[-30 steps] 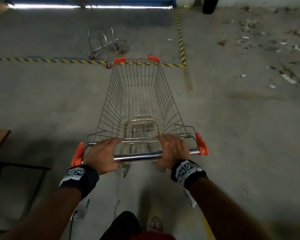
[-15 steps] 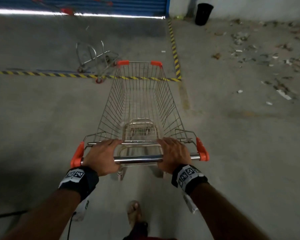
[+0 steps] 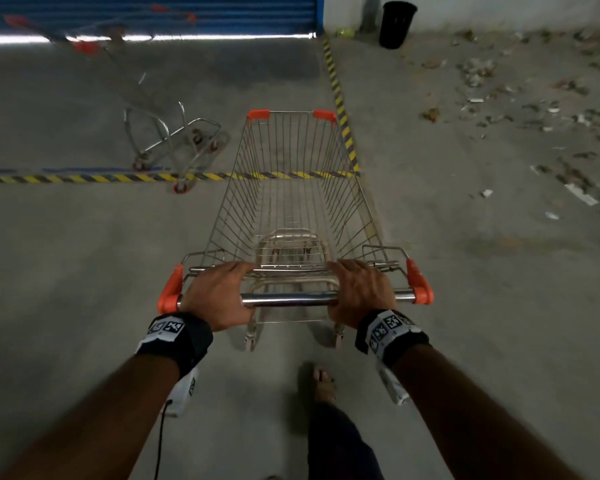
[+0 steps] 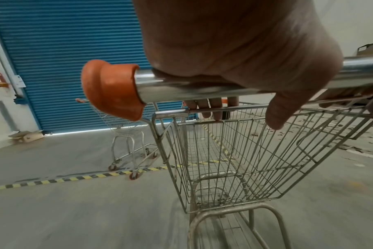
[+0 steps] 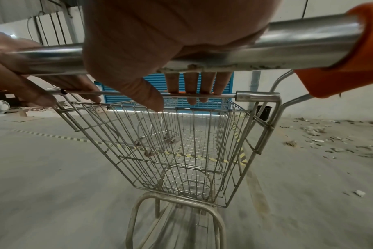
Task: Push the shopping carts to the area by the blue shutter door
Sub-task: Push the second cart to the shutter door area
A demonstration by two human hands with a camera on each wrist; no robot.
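Both hands on one handle bar [image 3: 291,299]: my left hand [image 3: 219,294] and right hand [image 3: 359,292] lie over it, palms pressing the bar, fingers reaching forward onto the thin rail of the basket, thumbs below. Carts, two: one shopping cart [image 3: 293,188] in my hands, empty, nose near the striped floor tape [image 3: 84,177]; one second cart [image 3: 174,140] ahead to the left, straddling that tape. Blue shutter door [image 3: 146,12], one, beyond. Black bin [image 3: 397,24], one, by the wall. Scattered debris [image 3: 534,109] on the right, uncounted.

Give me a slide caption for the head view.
Both hands push an empty cart toward the blue shutter door.
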